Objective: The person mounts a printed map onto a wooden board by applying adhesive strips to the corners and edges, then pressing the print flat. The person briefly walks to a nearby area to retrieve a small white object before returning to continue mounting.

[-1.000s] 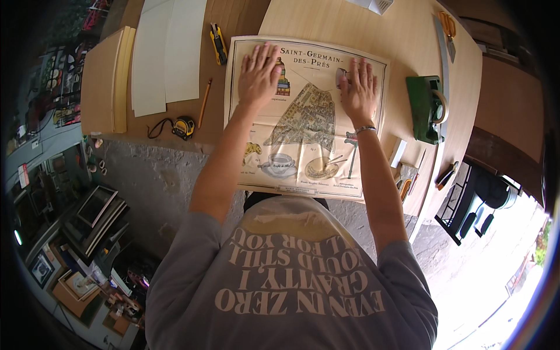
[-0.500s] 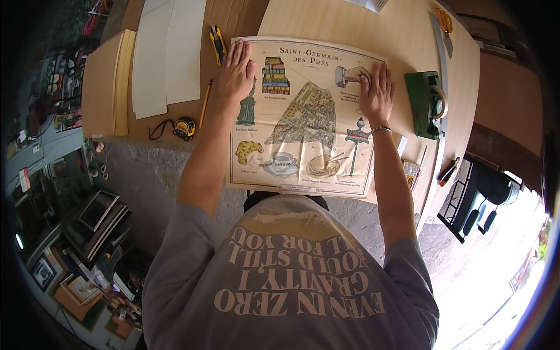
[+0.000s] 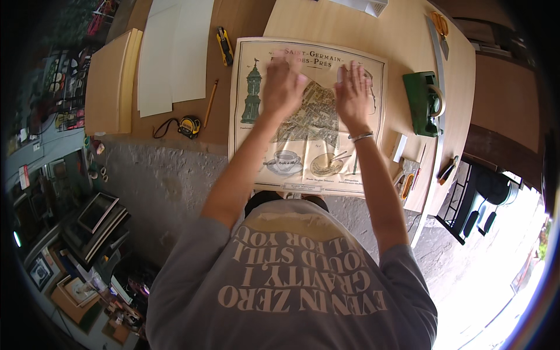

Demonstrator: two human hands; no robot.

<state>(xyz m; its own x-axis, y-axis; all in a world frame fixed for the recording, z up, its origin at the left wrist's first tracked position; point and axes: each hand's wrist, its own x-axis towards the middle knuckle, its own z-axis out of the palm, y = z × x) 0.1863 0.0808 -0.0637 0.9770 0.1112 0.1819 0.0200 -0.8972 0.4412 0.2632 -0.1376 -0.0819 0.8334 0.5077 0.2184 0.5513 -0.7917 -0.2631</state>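
Both hands, left hand (image 3: pixel 284 83) and right hand (image 3: pixel 353 93), lie open and flat, gripping nothing, on the poster (image 3: pixel 307 114) spread on the surface (image 3: pixel 402 46) (tape dispenser (image 3: pixel 427 104) at 3 o'clock), apparently mid-smoothing.

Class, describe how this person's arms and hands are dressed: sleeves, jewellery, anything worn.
Both forearms are bare. Grey short sleeves, of a T-shirt with pale printed lettering, end above the elbows. The right hand has a thin silvery bracelet at its wrist. The left hand is blurred; no ring, watch or glove is discernible on it.
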